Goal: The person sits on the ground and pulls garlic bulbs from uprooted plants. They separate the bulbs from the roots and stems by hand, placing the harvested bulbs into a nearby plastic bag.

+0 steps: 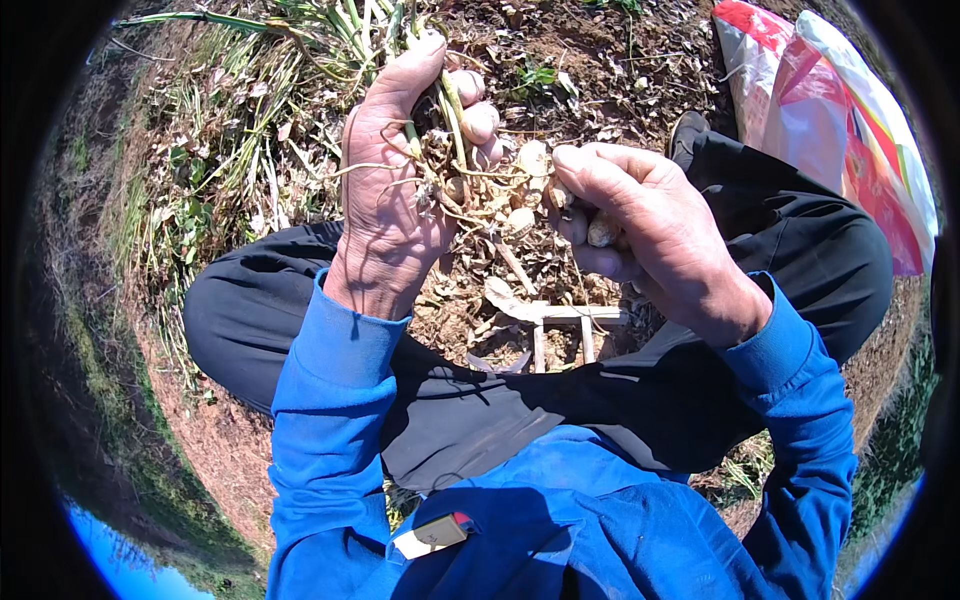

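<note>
My left hand [397, 172] is closed around the green stems of a peanut plant [452, 112], its roots and several pods hanging over the palm towards the right. Pale peanut pods [531, 161] cluster on the roots between my two hands. My right hand [652, 217] pinches a pod at the edge of that cluster between thumb and forefinger. Another peanut pod [602, 229] lies in its curled fingers. Below the hands, a small wooden frame [574, 315], perhaps part of a stool, rests on the ground between my legs.
Pulled peanut plants [255, 142] and dry stalks lie at the upper left. A red and white woven plastic sack [817, 112] stands at the upper right, beyond my bent leg. Dry leaves cover the soil [585, 75] ahead. A small packet [431, 536] sticks out of my jacket pocket.
</note>
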The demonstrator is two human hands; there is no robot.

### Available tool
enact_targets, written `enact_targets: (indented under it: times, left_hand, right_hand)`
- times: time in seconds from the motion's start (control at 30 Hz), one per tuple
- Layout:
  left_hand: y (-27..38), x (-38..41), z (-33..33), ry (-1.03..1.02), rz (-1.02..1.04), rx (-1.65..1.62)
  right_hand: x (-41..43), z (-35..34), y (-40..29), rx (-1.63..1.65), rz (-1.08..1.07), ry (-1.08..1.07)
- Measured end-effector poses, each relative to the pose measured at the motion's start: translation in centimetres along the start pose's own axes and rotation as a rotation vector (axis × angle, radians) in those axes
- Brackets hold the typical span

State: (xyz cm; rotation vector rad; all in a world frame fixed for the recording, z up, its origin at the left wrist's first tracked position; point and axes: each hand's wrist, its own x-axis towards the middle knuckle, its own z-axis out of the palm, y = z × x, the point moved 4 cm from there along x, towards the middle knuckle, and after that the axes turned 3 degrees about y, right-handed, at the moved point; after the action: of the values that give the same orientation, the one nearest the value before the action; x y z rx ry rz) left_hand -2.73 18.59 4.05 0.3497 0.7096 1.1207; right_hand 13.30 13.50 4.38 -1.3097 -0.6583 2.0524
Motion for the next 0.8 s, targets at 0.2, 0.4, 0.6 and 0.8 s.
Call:
enact_targets:
  times: [0.2,0.4,0.6,0.8]
  left_hand:
    - [-0.2,0.4,-0.6,-0.034,-0.105,-0.137]
    - [-0.6,0.2,0.0,-0.017,-0.12,-0.107]
    - [-0.9,-0.3,0.7,0.02,-0.068,0.017]
    - [-1.2,0.1,-0.2,0.026,-0.07,0.019]
  right_hand:
    - [-0.1,0.1,-0.1,0.06,0.018,-0.03]
    - [0.2,0.4,0.3,0.019,-0.015,-0.027]
    - [-0.1,0.5,0.0,-0.016,-0.033,-0.094]
    - [-0.6,-0.1,-1.2,-0.1,-0.295,0.108]
